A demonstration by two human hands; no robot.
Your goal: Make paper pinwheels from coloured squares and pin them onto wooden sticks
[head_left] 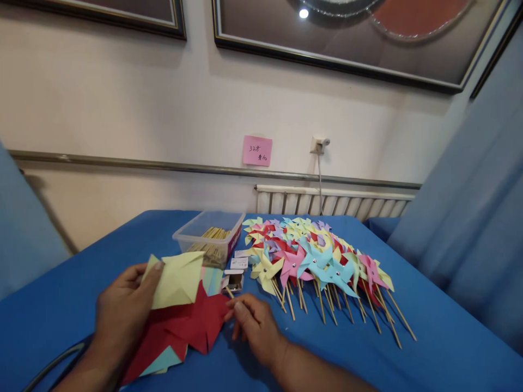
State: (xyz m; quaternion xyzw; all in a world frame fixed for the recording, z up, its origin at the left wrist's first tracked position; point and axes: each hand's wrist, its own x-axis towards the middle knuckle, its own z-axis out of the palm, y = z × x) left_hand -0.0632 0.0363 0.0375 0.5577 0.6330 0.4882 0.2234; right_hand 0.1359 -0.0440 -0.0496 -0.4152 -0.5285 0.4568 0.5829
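My left hand holds a folded pale yellow paper by its left edge, thumb on top, above a loose stack of red paper sheets lying on the blue table. My right hand rests on the table right of the red sheets, fingers curled and pinched around a thin wooden stick whose tip pokes out by the fingertips. A small open box sits just beyond that hand.
A clear plastic tub of wooden sticks stands behind the papers. A big heap of finished coloured paper pinwheels on sticks covers the table's middle and right. A pink note and a radiator are on the wall behind.
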